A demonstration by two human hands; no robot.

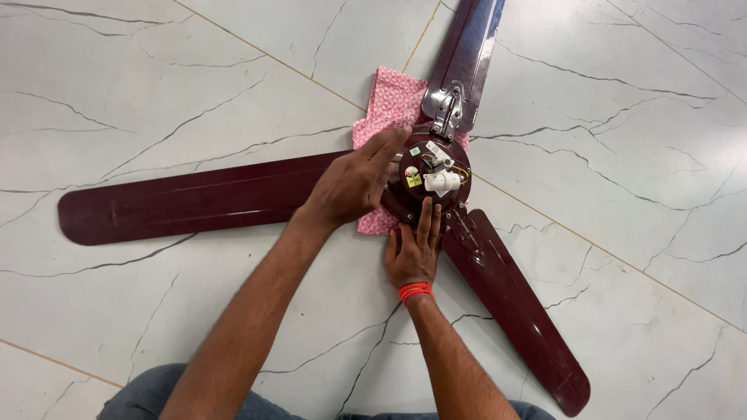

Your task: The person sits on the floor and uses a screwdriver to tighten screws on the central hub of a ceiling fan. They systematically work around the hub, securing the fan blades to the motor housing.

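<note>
- A dark red ceiling fan (327,194) lies flat on a white marble floor (156,78), its round motor hub (429,180) as the centre point.
- Three blades run out from the hub: one to the left, one up, one down to the right.
- A pink patterned cloth (389,101) lies under the hub, showing at its upper left.
- The left hand (354,183) rests on the hub's left rim, fingers together and laid flat, clamped on nothing.
- The right hand (415,249) presses the hub's lower edge, fingers together and pointing up; an orange thread (415,292) circles its wrist.
- A white part (442,183) and wires sit at the hub's centre.
</note>
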